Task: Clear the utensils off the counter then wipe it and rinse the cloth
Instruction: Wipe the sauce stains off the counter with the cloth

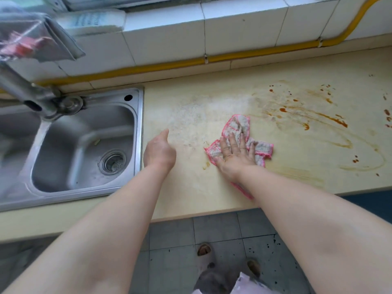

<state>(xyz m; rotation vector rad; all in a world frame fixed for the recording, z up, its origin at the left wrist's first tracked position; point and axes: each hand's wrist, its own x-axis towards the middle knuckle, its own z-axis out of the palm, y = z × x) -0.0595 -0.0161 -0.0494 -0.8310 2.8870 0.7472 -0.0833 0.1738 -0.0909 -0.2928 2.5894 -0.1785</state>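
The cloth (237,126) is soft, thin and light, and it looks damp, so it will probably fold and bunch under the palm rather than slide as one flat piece; it seems to work best when pressed from above with a wide flat hand; for carrying to the sink (140,124) it is better gathered at its middle, because a single pinched corner would let the rest hang and drip. It lies near the middle of the pale yellow counter (180,187), to the right of the sink and well apart from its rim; the orange-brown stains (337,122) are beside it on the right, not yet wiped. The cloth is greyish white with a pink stitched edge, crumpled into uneven lobes; one lobe points away from the person, another to the right, and a pink edge shows also under the wrist. The right hand (235,154) lies flat on it with fingers straight and spread, pressing and not grasping. The left hand (160,151) hovers over the counter between cloth and sink; its fingers are folded under and hidden by the back of the hand, so one cannot tell whether it is clenched or loose; nothing is seen in it.
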